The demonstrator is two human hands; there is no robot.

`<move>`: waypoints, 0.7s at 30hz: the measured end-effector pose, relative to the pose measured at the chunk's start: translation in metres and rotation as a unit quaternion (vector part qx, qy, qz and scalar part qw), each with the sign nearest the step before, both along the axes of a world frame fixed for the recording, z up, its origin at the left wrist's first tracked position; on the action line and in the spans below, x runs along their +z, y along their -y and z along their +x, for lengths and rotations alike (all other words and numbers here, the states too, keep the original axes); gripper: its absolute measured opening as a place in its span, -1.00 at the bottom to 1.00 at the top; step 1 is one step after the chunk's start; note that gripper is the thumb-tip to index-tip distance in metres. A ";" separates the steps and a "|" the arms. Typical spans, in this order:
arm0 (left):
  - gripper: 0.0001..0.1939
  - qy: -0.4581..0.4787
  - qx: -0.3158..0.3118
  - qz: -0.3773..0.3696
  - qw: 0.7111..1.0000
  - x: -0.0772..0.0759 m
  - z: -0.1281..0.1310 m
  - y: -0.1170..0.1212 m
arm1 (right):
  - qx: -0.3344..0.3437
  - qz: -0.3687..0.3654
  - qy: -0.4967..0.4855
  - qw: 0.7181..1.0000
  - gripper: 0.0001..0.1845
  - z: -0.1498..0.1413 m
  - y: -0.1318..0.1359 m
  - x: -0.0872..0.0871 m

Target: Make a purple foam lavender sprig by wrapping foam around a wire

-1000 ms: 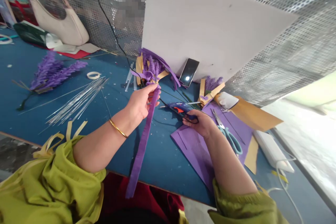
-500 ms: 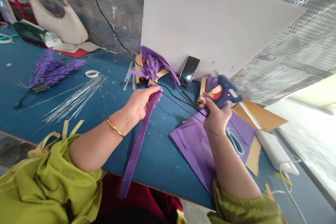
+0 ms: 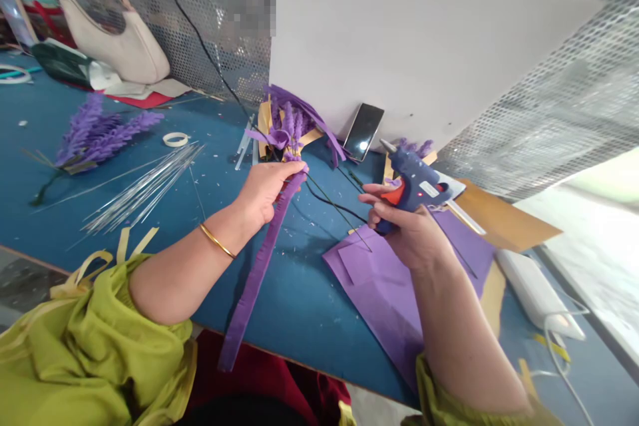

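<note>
My left hand pinches the upper end of a long purple paper strip, which hangs down over the table's front edge. A thin green wire stem sticks out from those fingers to the right. In my right hand is a blue hot glue gun with an orange trigger and a small red light. Its nozzle points up and left, apart from the strip. A clear glue stick juts from its back. Just beyond my left hand lie purple paper flowers in a tan holder.
A phone leans against the white board. Purple paper lies under my right arm, a white power strip beyond it. To the left are metal wires, a tape roll, a lavender bunch and a handbag.
My right hand has drawn the glue gun slightly down and turned it, so its nozzle now shows clearly. My left hand and the strip have hardly moved.
</note>
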State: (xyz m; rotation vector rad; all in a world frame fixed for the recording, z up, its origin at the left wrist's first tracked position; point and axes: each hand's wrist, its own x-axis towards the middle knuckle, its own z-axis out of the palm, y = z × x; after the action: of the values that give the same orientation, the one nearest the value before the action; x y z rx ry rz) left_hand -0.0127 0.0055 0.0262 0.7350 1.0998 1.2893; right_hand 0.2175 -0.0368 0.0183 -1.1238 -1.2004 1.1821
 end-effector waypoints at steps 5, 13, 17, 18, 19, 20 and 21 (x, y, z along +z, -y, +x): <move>-0.86 0.001 -0.004 0.014 1.000 0.001 0.000 0.000 | 0.034 0.061 -0.026 0.997 -0.61 -0.005 0.004 0.004; -0.85 -0.003 -0.030 0.034 0.999 0.005 0.000 0.005 | -0.040 0.138 0.155 0.977 -0.80 -0.031 0.021 -0.001; -0.83 -0.004 -0.039 0.039 0.998 0.006 0.000 0.007 | -0.003 0.181 0.271 0.945 -0.75 -0.036 0.027 -0.006; -0.83 -0.003 -0.040 0.040 0.998 0.006 0.000 0.007 | -0.006 0.196 0.294 0.935 -0.74 -0.037 0.027 -0.007; -0.82 -0.001 -0.042 0.039 0.998 0.006 0.000 0.008 | -0.009 0.209 0.313 0.927 -0.72 -0.039 0.027 -0.009; -0.82 0.001 -0.042 0.038 0.998 0.006 0.000 0.008 | -0.011 0.218 0.326 0.920 -0.71 -0.040 0.027 -0.010; -0.81 0.002 -0.043 0.037 0.998 0.006 0.000 0.008 | -0.011 0.225 0.332 0.916 -0.71 -0.041 0.027 -0.012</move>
State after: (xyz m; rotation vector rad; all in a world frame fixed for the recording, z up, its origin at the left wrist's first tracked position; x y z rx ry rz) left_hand -0.0127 -0.0029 0.0326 0.8265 1.0099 1.2629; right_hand 0.1762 -0.0636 0.0063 -1.2026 -1.8518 0.4451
